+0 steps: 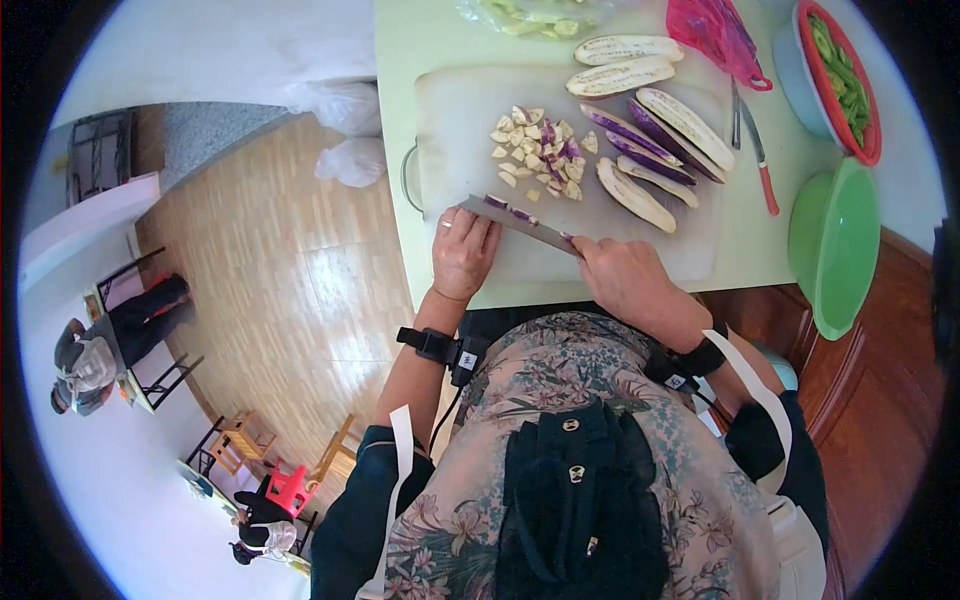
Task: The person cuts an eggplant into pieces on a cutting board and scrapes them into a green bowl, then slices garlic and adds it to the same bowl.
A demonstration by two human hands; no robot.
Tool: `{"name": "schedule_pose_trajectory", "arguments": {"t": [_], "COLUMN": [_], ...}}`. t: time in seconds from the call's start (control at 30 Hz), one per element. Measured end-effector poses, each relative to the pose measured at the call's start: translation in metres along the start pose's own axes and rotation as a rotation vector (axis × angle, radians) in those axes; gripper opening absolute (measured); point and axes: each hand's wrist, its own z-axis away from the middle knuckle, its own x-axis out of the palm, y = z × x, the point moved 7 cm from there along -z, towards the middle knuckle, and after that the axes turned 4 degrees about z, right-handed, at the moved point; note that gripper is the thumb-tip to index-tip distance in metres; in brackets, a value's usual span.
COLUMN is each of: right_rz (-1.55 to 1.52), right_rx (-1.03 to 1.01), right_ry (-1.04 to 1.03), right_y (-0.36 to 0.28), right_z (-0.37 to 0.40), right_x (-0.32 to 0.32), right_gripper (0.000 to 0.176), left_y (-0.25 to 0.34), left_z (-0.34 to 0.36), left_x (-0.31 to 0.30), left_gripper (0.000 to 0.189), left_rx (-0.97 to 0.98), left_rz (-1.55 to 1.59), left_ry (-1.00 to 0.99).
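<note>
On a white cutting board (450, 120), my right hand (630, 285) is closed round the handle of a knife (525, 225). My left hand (465, 255) is at the blade's other end, its fingers bent and pressed together; what they hold, if anything, is hidden behind them. Small purple-skinned eggplant pieces (510, 208) lie along the far side of the blade. Beyond them is a pile of diced eggplant (545, 150). To its right lie several long eggplant slices (635, 197), and two pale eggplant halves (620, 76) rest at the board's far edge.
A second knife (767, 185) with a red handle lies right of the board. Farther right stand a green basin (835, 250) and a red-rimmed basin (875, 130) of green vegetables. A pink bag (715, 40) is at the back. Two people (90, 365) are far left.
</note>
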Motion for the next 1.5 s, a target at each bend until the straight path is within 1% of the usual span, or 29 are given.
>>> {"name": "schedule_pose_trajectory", "arguments": {"t": [0.1,0.2,0.5,0.6,0.67,0.7,0.77,0.8,0.9,0.97,1.0,1.07,1.1,1.17,1.23,1.3,1.37,1.5], "right_rz": [0.032,0.034,0.059,-0.007,-0.036,-0.039,-0.084,-0.083,-0.058,-0.1,-0.101,-0.14,-0.14,-0.135,-0.098,-0.059,-0.024,0.053], "right_rx": [0.007,-0.028,-0.027,-0.043,-0.1,-0.101,-0.059,-0.058,-0.025,0.076,0.073,0.106,0.107,0.054,0.045,0.039,0.014,0.026], "right_ry": [-0.007,0.033,-0.042,-0.02,0.096,0.099,0.041,0.042,0.036,-0.034,-0.037,0.036,0.035,0.085,0.076,0.071,0.069,0.058], "right_y": [0.002,0.001,-0.004,-0.008,-0.016,-0.02,-0.023,-0.021,-0.013,0.001,0.005,0.018,0.021,0.019,0.014,0.011,0.009,0.009], "right_z": [0.003,0.005,-0.001,-0.01,-0.022,-0.028,-0.038,-0.039,-0.043,-0.043,-0.042,-0.038,-0.035,-0.027,-0.019,-0.011,-0.006,-0.002], "right_x": [0.005,0.003,0.005,0.008,0.01,0.008,0.008,0.009,0.012,0.019,0.021,0.019,0.018,0.009,0.002,-0.002,-0.004,-0.002], "right_gripper": [0.026,0.026,0.03,0.032,0.033,0.033,0.023,0.023,0.021,0.024,0.024,0.022,0.022,0.022,0.022,0.022,0.024,0.025], "left_y": [-0.001,-0.001,0.0,0.003,0.001,0.0,-0.002,-0.002,0.006,0.003,0.003,0.002,0.002,0.001,0.001,0.003,0.004,0.005], "left_z": [0.001,0.001,-0.002,-0.004,-0.001,0.0,0.004,0.004,0.003,0.006,0.008,0.008,0.006,0.002,-0.002,-0.008,-0.008,-0.009], "left_x": [0.001,0.001,-0.002,-0.004,-0.001,0.0,0.001,0.002,-0.003,-0.002,-0.003,-0.001,0.0,0.003,0.004,0.008,0.009,0.007], "left_gripper": [0.023,0.023,0.026,0.025,0.026,0.026,0.028,0.029,0.03,0.031,0.031,0.031,0.03,0.03,0.029,0.028,0.028,0.028], "left_rx": [-0.006,-0.005,-0.013,0.023,0.031,0.038,0.014,-0.01,0.027,0.041,0.054,0.044,0.04,0.021,0.002,-0.011,0.004,0.027], "left_rz": [0.004,0.018,0.038,0.03,0.028,0.022,0.006,-0.001,-0.001,0.001,0.008,0.017,0.025,0.042,0.058,0.031,0.028,0.013], "left_ry": [-0.019,-0.007,0.005,0.038,0.026,0.01,-0.028,-0.062,-0.035,-0.027,-0.017,-0.005,0.005,0.008,0.013,-0.026,-0.022,-0.018]}}
